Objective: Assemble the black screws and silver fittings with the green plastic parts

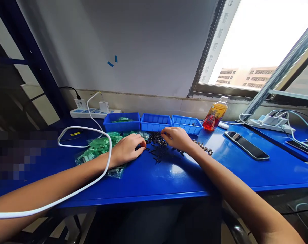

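My left hand (129,147) rests on the blue table beside green plastic packets (99,148), fingers curled and thumb drawn in. Something small and dark shows by its fingertips, too small to name. Between my hands lies a loose pile of black screws (156,139), with some scattered toward me. Over the right side of this pile, the fingers of my right hand (178,137) are pinched together; what they hold, if anything, is hidden. Silvery screws (204,147) lie to the right of that wrist.
Three blue bins, left (121,126), middle (156,127) and right (186,129), stand along the back. A drink bottle (215,115) and a phone (246,145) are at right. A white cable (110,149) loops over my left forearm from a power strip (87,114).
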`<state>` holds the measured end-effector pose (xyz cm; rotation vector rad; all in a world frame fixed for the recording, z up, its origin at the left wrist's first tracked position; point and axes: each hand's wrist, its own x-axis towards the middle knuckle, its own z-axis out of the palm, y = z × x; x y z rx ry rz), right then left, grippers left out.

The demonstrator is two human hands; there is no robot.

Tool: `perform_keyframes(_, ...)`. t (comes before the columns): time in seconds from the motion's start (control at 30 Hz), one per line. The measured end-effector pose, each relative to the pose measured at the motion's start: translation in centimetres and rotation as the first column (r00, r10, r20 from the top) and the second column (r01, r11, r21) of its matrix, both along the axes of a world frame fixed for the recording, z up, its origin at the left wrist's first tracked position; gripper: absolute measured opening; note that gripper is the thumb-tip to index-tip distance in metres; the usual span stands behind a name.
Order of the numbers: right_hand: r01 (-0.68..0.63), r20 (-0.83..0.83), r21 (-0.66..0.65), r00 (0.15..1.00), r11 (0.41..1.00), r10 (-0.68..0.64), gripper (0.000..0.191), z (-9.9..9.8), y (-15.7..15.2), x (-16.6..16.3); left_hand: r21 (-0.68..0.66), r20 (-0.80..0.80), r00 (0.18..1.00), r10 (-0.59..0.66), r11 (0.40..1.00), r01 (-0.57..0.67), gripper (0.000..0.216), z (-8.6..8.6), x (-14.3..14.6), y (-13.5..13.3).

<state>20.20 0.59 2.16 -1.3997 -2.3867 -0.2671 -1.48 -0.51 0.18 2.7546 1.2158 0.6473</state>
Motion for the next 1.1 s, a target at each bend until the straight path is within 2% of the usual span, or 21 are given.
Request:
perform_keyframes(0.1,0.001,0.041,-0.107,0.999,0.994,0.003,0.016,0.3,-0.1,0.5,0.000,-0.006,1.000,0.004,1.000,-0.004,0.017,0.1,0.0,-0.1)
perform_keyframes(0.27,-0.094,0.058,-0.275,0.992,0.957,0.114,0.018,0.4,0.0,1.0,-0.032,-0.018,1.000,0.007,0.999,-0.007,0.017,0.3,0.1,-0.2)
perform_keyframes(0.37,-0.130,0.061,-0.271,0.986,0.954,0.152,0.017,0.3,-0.2,0.4,-0.059,-0.029,0.999,-0.017,0.998,0.015,0.017,0.3,0.2,-0.2)
perform_keyframes(0.53,-0.182,0.032,-0.173,0.981,0.968,0.190,0.010,-0.1,-0.6,-0.5,-0.077,-0.034,0.997,-0.069,0.995,0.066,0.018,0.0,0.1,0.0)
perform_keyframes(0.63,-0.226,-0.008,-0.156,0.974,0.962,0.227,0.013,-0.4,-0.7,-1.0,-0.083,-0.040,0.996,-0.077,0.994,0.073,0.019,-0.2,0.1,0.1)
perform_keyframes(0.77,-0.272,-0.032,-0.188,0.962,0.944,0.271,0.024,-0.5,-0.9,-1.3,-0.094,-0.058,0.994,-0.090,0.992,0.084,0.020,-0.2,0.0,0.1)
perform_keyframes(0.87,-0.240,-0.024,-0.221,0.970,0.945,0.240,0.027,-0.2,-0.9,-1.0,-0.098,-0.060,0.993,-0.104,0.990,0.098,0.020,-0.1,-0.1,0.1)
perform_keyframes(1.1,-0.174,0.043,-0.332,0.979,0.927,0.199,0.022,0.5,-0.8,-0.1,-0.106,-0.075,0.990,-0.118,0.988,0.110,0.021,-0.1,-0.2,0.1)
